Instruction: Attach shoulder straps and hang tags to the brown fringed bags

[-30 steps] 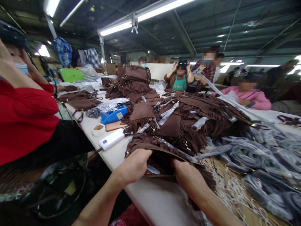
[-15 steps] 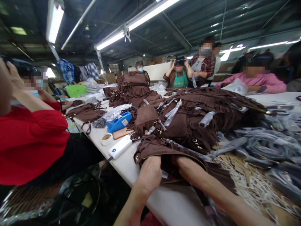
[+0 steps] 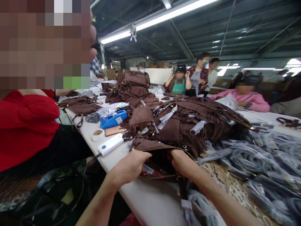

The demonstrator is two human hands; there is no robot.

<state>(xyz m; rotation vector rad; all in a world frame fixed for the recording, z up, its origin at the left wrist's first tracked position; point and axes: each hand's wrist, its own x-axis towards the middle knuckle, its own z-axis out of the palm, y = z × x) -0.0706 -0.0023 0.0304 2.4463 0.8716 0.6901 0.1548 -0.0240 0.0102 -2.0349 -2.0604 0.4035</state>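
A brown suede-like handbag [image 3: 152,145] lies at the table's near edge, its zippered mouth gaping toward me. My left hand [image 3: 133,163] is closed on the left side of the opening, thumb stretched along the inside. On the right, my right hand [image 3: 180,159] reaches into the mouth with curled fingers gripping that side; its fingertips are hidden. Inside the dark opening, a clear plastic-wrapped piece [image 3: 148,169] shows near my left hand. A dark strap partly in plastic wrap [image 3: 185,204] hangs below the bag on the right.
More brown fringed bags [image 3: 211,110] are heaped behind. A blue tape dispenser [image 3: 114,119], a tape roll [image 3: 98,135] and a white power bank [image 3: 110,144] lie left. Plastic-wrapped straps [image 3: 249,153] and white cords [image 3: 237,186] cover the right. A person in red [image 3: 28,125] sits close left.
The bag's mouth is spread wider, its lower rim now showing. My left hand has shifted left and both hands are more visible. The camera view has turned slightly.
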